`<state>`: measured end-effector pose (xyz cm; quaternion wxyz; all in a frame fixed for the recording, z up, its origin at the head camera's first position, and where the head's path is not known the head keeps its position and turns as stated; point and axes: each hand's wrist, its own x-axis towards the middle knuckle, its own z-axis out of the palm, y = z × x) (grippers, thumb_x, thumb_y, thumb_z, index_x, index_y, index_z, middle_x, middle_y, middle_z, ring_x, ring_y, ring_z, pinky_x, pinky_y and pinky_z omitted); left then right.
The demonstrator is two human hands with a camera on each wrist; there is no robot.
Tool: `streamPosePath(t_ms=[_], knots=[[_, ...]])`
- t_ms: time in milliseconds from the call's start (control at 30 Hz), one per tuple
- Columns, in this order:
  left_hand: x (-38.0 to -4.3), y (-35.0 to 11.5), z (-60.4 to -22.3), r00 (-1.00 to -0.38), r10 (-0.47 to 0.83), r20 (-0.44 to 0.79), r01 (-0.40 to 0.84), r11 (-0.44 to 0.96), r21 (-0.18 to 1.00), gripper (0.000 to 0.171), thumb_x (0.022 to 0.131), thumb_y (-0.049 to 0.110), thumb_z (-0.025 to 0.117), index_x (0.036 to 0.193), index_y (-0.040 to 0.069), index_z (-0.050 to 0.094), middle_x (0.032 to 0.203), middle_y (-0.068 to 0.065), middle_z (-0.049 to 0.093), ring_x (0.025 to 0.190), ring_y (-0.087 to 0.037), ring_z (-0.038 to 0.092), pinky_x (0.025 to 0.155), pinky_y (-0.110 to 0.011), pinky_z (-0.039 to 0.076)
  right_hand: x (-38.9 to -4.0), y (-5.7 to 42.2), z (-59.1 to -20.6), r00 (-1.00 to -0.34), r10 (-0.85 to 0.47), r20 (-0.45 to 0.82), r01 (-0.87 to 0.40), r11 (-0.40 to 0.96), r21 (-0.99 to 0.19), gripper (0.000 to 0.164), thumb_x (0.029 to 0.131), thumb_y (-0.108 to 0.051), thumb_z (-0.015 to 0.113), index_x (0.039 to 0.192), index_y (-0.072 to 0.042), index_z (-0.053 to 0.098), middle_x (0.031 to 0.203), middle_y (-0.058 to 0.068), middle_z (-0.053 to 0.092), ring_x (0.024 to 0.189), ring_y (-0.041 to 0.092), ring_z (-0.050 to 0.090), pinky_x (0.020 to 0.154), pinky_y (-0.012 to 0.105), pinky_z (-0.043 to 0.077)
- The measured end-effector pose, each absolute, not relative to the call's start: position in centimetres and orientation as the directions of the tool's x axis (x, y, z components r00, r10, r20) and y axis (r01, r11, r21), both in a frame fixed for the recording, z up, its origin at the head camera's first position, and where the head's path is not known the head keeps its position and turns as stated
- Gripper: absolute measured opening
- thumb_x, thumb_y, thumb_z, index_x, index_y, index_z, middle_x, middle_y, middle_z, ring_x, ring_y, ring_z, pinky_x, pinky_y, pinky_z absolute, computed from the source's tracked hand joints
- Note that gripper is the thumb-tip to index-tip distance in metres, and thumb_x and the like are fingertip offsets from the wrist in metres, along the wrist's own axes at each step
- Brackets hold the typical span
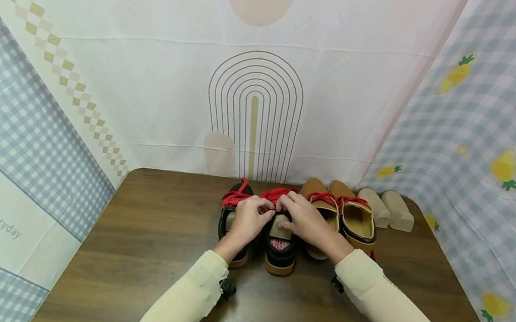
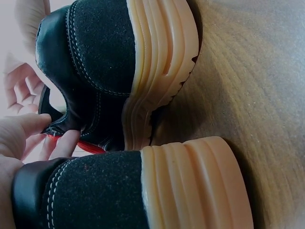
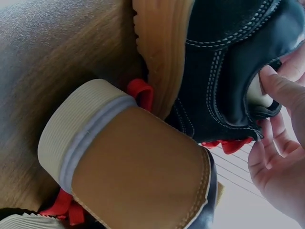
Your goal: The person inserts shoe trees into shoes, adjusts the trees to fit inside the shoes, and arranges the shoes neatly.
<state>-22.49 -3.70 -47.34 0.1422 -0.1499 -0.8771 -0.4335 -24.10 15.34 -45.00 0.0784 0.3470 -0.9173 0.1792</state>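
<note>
A black shoe [image 1: 280, 256] with red laces and a tan sole stands on the table, a beige block-shaped insert [image 1: 281, 227] inside its opening. From the left, my left hand [image 1: 249, 218] pinches the front edge of that opening between thumb [image 2: 34, 122] and finger. My right hand [image 1: 307, 219] grips the same shoe from the other side; its thumb [image 3: 277, 87] lies at the insert and its curled fingers are by the tongue and laces. Just left, partly hidden under my left hand and wrist, is the matching black shoe [image 1: 238, 260], also with a beige insert.
Two brown shoes [image 1: 359, 219] with red laces stand close on the right, one [image 3: 143, 167] right beside my right wrist. Beyond them two beige inserts [image 1: 397, 212] lie at the table's [image 1: 152, 233] back right corner. A white patterned cloth [image 1: 167, 98] hangs behind.
</note>
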Motion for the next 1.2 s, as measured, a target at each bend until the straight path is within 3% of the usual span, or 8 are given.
streamPosePath(t_ms=[233, 467, 833, 1200], knots=[[-22.5, -3.6, -47.4, -0.919, 0.138, 0.368, 0.378, 0.573, 0.727, 0.004, 0.089, 0.01, 0.08, 0.089, 0.006, 0.079, 0.085, -0.004, 0.072, 0.076, -0.016, 0.066, 0.069, -0.025, 0.052, -24.0, 15.3, -45.4, -0.742, -0.606, 0.287, -0.661, 0.731, -0.166, 0.047, 0.075, -0.023, 0.094, 0.103, -0.014, 0.057, 0.1, 0.002, 0.058, 0.09, 0.025, 0.059, 0.073, 0.043, 0.047], [-22.6, -3.7, -47.4, -0.926, 0.136, 0.352, 0.363, 0.58, 0.73, 0.005, 0.09, 0.011, 0.079, 0.09, 0.006, 0.079, 0.086, -0.003, 0.073, 0.077, -0.015, 0.066, 0.069, -0.025, 0.052, -23.8, 14.6, -45.5, -0.783, -0.559, 0.272, -0.601, 0.793, -0.1, 0.05, 0.074, -0.025, 0.095, 0.102, -0.014, 0.055, 0.098, 0.003, 0.057, 0.092, 0.028, 0.059, 0.071, 0.041, 0.042], [-22.6, -3.4, -47.3, -0.922, 0.146, 0.36, 0.374, 0.58, 0.723, 0.004, 0.09, 0.012, 0.08, 0.089, 0.008, 0.079, 0.086, -0.003, 0.072, 0.078, -0.015, 0.066, 0.072, -0.029, 0.052, -23.6, 14.2, -45.9, -0.841, -0.473, 0.264, -0.522, 0.838, -0.161, 0.058, 0.071, -0.029, 0.097, 0.105, -0.012, 0.054, 0.1, 0.006, 0.057, 0.09, 0.029, 0.058, 0.073, 0.043, 0.044], [-22.5, -3.7, -47.4, -0.924, 0.148, 0.353, 0.367, 0.602, 0.709, 0.005, 0.091, 0.014, 0.08, 0.091, 0.009, 0.081, 0.087, -0.002, 0.072, 0.077, -0.014, 0.067, 0.067, -0.025, 0.053, -23.4, 13.2, -45.7, -0.895, -0.408, 0.179, -0.431, 0.894, -0.118, 0.063, 0.07, -0.036, 0.096, 0.103, -0.01, 0.049, 0.099, 0.008, 0.054, 0.088, 0.028, 0.054, 0.071, 0.04, 0.037]])
